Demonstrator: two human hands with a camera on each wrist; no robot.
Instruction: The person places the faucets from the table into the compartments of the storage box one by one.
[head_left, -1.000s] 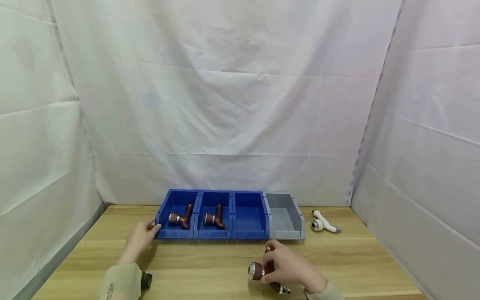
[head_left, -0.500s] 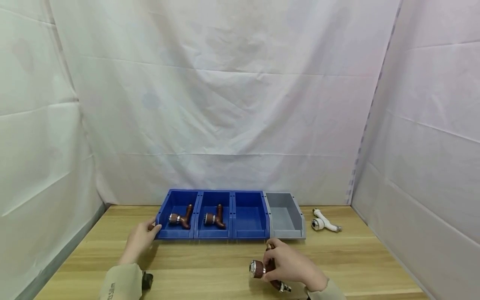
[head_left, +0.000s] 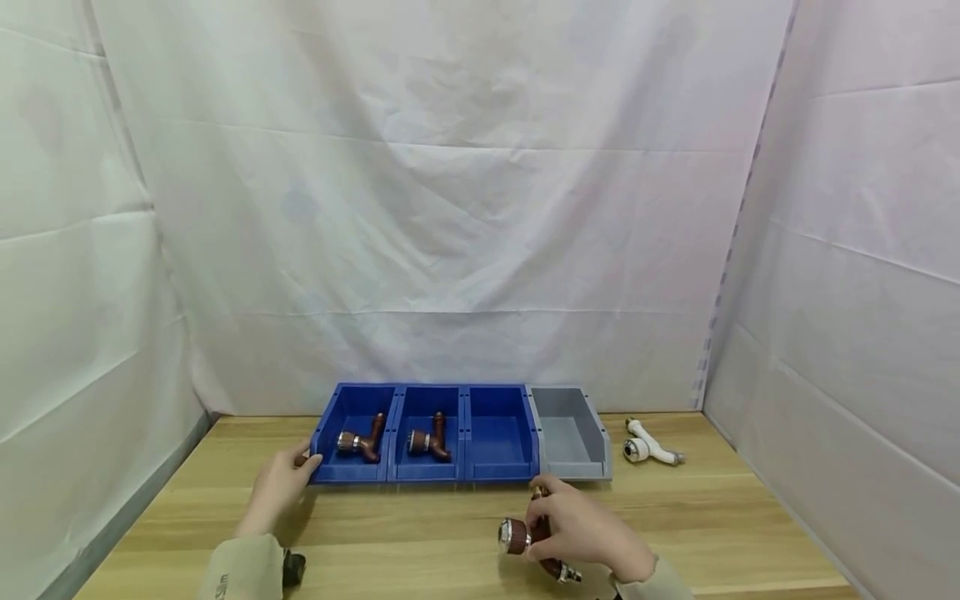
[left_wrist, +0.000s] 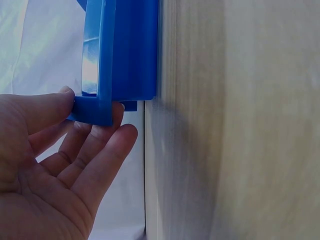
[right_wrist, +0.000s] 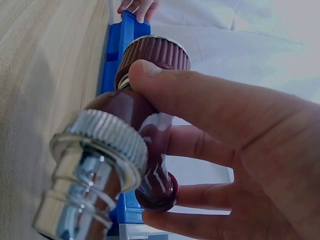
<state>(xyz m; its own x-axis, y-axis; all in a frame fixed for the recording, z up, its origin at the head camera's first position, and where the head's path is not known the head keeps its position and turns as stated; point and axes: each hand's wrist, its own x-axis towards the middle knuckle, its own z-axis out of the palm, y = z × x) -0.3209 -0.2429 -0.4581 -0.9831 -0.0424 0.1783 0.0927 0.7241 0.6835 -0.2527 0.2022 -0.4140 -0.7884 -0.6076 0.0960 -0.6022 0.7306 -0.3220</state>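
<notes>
My right hand (head_left: pixel 573 529) grips a brown faucet (right_wrist: pixel 145 120) with a ribbed knob and a chrome threaded outlet, in front of the bins. Thumb and fingers wrap its body in the right wrist view. My left hand (head_left: pixel 281 483) pinches the front left corner of the leftmost blue bin (left_wrist: pixel 132 50), thumb on one side of the rim and fingers on the other. One brown faucet (head_left: pixel 367 442) lies in that bin, and another brown faucet (head_left: pixel 432 440) lies in the second blue bin (head_left: pixel 425 471).
A third blue bin (head_left: pixel 498 425) and a grey bin (head_left: pixel 570 433) continue the row, both with nothing inside. A white faucet (head_left: pixel 651 443) lies on the wooden table (head_left: pixel 405 542) right of them. White cloth (head_left: pixel 450 208) hangs behind and at both sides.
Both hands keep their holds almost unmoved. The whole head view shifts very slightly; the bins and faucets stay in place.
</notes>
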